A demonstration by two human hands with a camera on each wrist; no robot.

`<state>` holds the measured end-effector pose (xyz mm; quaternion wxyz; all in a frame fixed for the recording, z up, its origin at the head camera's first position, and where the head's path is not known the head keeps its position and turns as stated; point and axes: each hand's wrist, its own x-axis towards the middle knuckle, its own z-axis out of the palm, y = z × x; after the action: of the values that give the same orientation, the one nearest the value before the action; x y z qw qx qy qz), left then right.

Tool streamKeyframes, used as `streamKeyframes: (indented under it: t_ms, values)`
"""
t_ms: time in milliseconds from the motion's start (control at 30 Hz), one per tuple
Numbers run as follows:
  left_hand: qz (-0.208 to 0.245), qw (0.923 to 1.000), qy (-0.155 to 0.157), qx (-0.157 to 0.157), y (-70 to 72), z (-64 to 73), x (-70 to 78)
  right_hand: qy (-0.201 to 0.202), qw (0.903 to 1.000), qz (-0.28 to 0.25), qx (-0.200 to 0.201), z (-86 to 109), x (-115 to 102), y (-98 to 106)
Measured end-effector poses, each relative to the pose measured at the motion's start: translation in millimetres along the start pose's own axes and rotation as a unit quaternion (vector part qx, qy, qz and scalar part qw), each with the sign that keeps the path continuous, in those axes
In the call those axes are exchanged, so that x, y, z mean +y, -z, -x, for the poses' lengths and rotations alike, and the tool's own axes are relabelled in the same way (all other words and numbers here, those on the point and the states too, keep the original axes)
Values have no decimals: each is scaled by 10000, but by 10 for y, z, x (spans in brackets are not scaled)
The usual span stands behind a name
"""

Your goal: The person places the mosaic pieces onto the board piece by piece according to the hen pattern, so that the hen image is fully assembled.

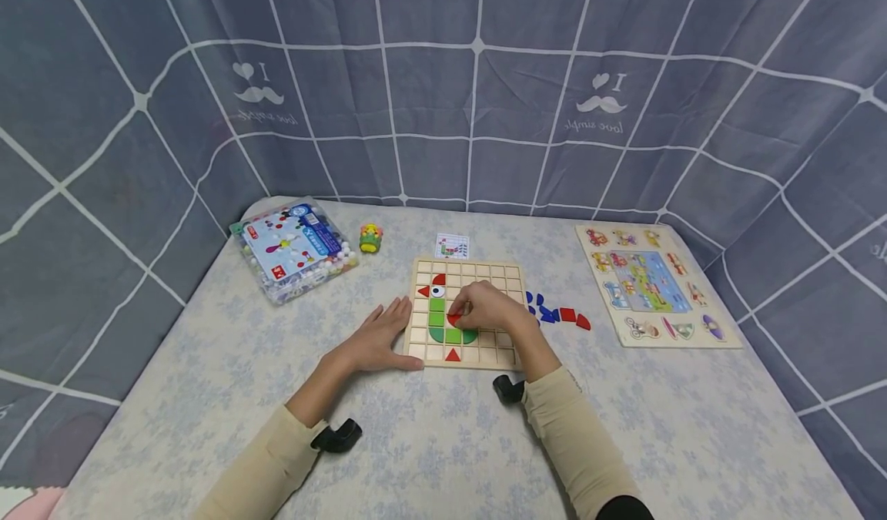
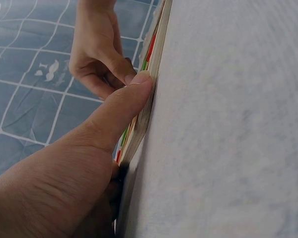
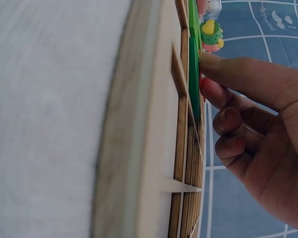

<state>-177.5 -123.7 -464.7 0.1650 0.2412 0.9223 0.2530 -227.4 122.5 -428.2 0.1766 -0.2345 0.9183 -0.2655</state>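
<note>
A wooden grid board (image 1: 495, 356) lies on the table with coloured pieces in its squares. My right hand (image 1: 485, 306) pinches a red piece (image 1: 453, 320) between thumb and index finger over the middle of the board, beside the green squares (image 1: 436, 311). In the right wrist view, the fingertips are right at the board's surface by a green piece (image 3: 194, 74). My left hand (image 1: 377, 340) rests along the board's left edge, its thumb at the near corner. A red triangle (image 1: 453, 355) and a white eye piece (image 1: 437, 292) sit in other squares.
Loose blue pieces (image 1: 549, 315) and red pieces (image 1: 568, 315) lie right of the board. A pattern card (image 1: 453, 246) is behind it. Farther out stand a clear box of beads (image 1: 294, 246), a small toy figure (image 1: 370, 238) and a picture puzzle board (image 1: 693, 335).
</note>
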Motion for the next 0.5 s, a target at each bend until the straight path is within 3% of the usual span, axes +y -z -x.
streamKeyframes:
  t_ms: [500]
  values:
    - [26,10000,-8,33,-3,7,3,228,9990,-363,144,118,173,40]
